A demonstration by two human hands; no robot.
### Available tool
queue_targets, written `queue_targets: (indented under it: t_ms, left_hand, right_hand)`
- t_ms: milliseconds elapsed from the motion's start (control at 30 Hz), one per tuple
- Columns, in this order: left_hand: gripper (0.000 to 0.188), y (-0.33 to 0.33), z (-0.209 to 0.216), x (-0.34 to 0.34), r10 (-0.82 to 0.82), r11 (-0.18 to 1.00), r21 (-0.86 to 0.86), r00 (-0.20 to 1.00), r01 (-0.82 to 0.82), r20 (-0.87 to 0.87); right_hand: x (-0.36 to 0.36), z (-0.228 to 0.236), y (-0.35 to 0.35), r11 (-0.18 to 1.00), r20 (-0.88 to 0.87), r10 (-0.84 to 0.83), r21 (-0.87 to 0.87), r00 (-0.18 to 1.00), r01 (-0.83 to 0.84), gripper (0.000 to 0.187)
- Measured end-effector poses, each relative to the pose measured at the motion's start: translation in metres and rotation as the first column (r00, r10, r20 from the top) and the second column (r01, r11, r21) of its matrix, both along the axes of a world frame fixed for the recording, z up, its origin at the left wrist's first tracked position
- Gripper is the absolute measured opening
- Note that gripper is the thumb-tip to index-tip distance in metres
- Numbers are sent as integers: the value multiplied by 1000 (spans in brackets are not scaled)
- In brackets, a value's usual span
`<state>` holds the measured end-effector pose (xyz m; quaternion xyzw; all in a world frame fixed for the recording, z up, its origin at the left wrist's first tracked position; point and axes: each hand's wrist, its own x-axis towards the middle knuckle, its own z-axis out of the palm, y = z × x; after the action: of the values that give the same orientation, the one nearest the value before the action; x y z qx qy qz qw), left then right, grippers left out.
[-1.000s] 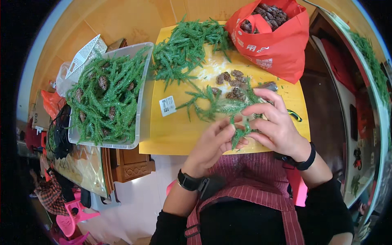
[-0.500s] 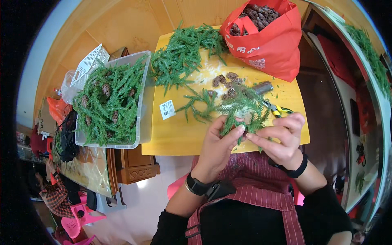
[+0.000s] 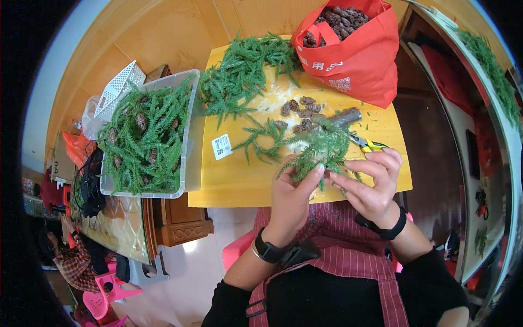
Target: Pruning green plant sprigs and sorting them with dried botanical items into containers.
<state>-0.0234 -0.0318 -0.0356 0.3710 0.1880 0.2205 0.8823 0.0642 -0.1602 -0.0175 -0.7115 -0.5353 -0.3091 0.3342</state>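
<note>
My left hand (image 3: 291,201) pinches the base of a green artificial pine sprig (image 3: 322,146) between thumb and fingers, over the near edge of the yellow board. At the right side of that base, my right hand (image 3: 376,188) pinches with thumb and forefinger, its other fingers bent loosely above. What exactly lies between those right fingertips is partly hidden. Just beyond the sprig lie several brown pine cones (image 3: 306,104) and a dark cylindrical roll (image 3: 347,116). Yellow-and-black pliers (image 3: 372,145) rest behind my right fingers. Left of the held sprig lies another green sprig (image 3: 260,140).
On the yellow board (image 3: 218,185) lie a heap of greenery (image 3: 239,71) and a white label (image 3: 222,147). A red bag (image 3: 354,68) of pine cones stands at the far right. At left is a clear tub (image 3: 188,163) of sprigs and cones. A person (image 3: 76,264) sits far left.
The held sprig has tilted and its tips have spread leftward over my left fingers. Both hands have shifted slightly; my right fingers stay at the sprig's base.
</note>
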Motion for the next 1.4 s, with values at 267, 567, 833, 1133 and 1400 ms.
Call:
queue_targets:
  t_ms: [267,567,833,1133,1400]
  left_hand:
    - [24,-5,3,-3,66,970,228,995,-81,71]
    - [16,-11,1,2,99,994,36,988,-104,118]
    - [24,-6,-6,4,-7,1000,-19,997,8,80]
    - [20,11,-4,3,112,965,229,990,-129,85]
    - [16,16,1,-5,88,965,245,995,-97,46]
  right_hand:
    - [-1,-1,-2,998,-50,4,-63,999,-7,26]
    - [-10,-9,5,1000,-350,-11,18,937,18,22]
    - [-2,-15,5,975,-703,183,44,687,-216,18]
    - [53,-33,-34,913,-530,-221,-408,819,-18,41]
    - [85,-54,-50,724,-403,-537,-672,741,159,51]
